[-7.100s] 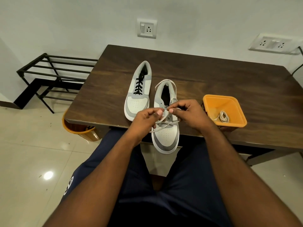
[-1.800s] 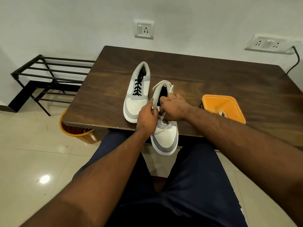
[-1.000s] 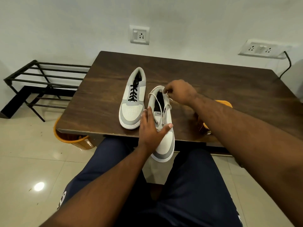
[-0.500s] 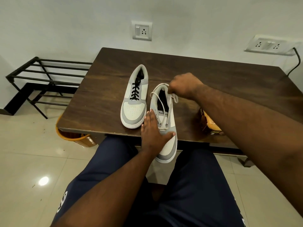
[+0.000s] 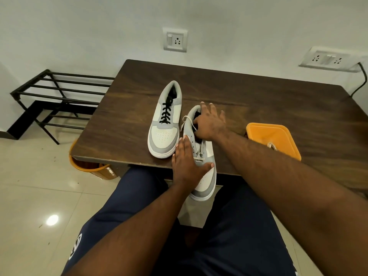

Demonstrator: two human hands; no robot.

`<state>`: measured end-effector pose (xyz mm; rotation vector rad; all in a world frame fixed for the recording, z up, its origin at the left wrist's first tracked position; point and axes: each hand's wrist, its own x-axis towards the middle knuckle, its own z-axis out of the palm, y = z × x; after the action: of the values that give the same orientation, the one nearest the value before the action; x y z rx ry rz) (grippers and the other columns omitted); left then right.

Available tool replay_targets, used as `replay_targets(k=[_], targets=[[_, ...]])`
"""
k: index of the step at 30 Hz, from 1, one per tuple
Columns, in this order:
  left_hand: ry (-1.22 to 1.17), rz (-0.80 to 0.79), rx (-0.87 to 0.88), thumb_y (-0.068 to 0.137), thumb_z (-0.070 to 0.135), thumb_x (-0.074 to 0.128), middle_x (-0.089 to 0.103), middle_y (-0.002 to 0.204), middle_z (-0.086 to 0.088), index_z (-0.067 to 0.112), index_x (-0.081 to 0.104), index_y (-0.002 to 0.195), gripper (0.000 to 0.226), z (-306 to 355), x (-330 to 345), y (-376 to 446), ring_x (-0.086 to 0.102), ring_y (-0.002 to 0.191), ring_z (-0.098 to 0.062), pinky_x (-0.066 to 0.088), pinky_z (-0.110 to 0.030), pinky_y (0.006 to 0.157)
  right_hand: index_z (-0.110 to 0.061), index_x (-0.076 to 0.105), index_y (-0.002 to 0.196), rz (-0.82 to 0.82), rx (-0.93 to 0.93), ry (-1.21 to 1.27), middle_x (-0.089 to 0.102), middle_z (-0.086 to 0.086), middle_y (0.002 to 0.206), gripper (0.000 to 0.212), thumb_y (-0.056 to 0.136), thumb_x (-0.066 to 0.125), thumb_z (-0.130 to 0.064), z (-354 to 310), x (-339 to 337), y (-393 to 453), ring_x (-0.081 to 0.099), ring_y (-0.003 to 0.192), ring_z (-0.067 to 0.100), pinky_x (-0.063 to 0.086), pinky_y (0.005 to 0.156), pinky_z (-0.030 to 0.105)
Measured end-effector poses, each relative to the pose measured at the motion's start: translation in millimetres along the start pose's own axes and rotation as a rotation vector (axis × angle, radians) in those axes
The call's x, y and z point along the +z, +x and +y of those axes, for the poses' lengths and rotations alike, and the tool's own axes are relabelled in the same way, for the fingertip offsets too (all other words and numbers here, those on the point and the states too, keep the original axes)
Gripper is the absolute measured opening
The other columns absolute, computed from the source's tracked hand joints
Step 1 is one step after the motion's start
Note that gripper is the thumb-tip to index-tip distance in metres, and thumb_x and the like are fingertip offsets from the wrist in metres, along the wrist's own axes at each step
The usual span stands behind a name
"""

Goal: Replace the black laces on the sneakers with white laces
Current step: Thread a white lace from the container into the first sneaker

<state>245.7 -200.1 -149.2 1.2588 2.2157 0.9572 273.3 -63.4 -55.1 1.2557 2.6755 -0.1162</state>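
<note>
- My left hand (image 5: 186, 164) lies flat, fingers straight, pressing the near shoe (image 5: 205, 176) down by its vamp; the right hand (image 5: 209, 124) is at the collar with fingers spread, and I cannot tell whether its thumb is pinching the white lace (image 5: 188, 121) or just touching it.
- The near shoe sits at the near edge of the counter (image 5: 258, 100), toe hanging off toward my lap. The far shoe (image 5: 165, 124) stands just left of it, wholly on the counter, with its black lace (image 5: 166, 112) still in.
- Both shoes run near-to-far, toes toward me and heels toward the wall, roughly parallel.
- I'd judge the shoes light and fairly stiff in the sole, soft at the collar and tongue. The best holds are over the vamp or by pinching the heel collar.
- The laces look limp and light. I'd take each by its tip for threading, since any other part would flop.
- With the toe overhanging, the near shoe could tip off if I lift my left hand.
- A spare lace (image 5: 271, 146) lies in the orange tray (image 5: 264, 129) to the right.
</note>
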Motion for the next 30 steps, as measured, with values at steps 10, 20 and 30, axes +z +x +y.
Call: replay_targets(k=[10, 20, 30], targets=[[-0.024, -0.006, -0.075, 0.074, 0.057, 0.073, 0.001, 0.164, 0.005, 0.024, -0.007, 0.155, 0.118, 2, 0, -2, -0.001, 0.150, -0.013, 0.005, -0.049, 0.118, -0.018, 0.068, 0.100, 0.318, 0.258, 0.583, 0.049, -0.003, 0.141, 0.017, 0.083, 0.072, -0.019, 0, -33, 17, 0.031, 0.136, 0.022, 0.021, 0.109, 0.050], [0.001, -0.009, -0.067, 0.076, 0.062, 0.069, -0.001, 0.164, 0.004, 0.024, -0.011, 0.154, 0.118, 5, -3, -7, -0.001, 0.150, -0.014, 0.005, -0.049, 0.118, -0.019, 0.056, 0.060, 0.542, 0.390, 1.163, 0.062, 0.001, 0.067, 0.029, 0.085, 0.067, -0.010, 24, -98, 37, 0.059, 0.063, 0.019, 0.048, 0.053, 0.027], [-0.494, 0.137, 0.073, 0.081, 0.066, 0.059, 0.034, 0.154, 0.015, 0.045, 0.018, 0.150, 0.083, 44, -41, -2, 0.030, 0.143, -0.010, 0.030, -0.050, 0.113, -0.021, 0.054, 0.122, 0.508, 0.152, 1.443, 0.063, 0.011, 0.084, 0.041, 0.091, 0.054, 0.007, 22, -107, -44, 0.068, 0.057, 0.019, 0.055, 0.051, 0.028]])
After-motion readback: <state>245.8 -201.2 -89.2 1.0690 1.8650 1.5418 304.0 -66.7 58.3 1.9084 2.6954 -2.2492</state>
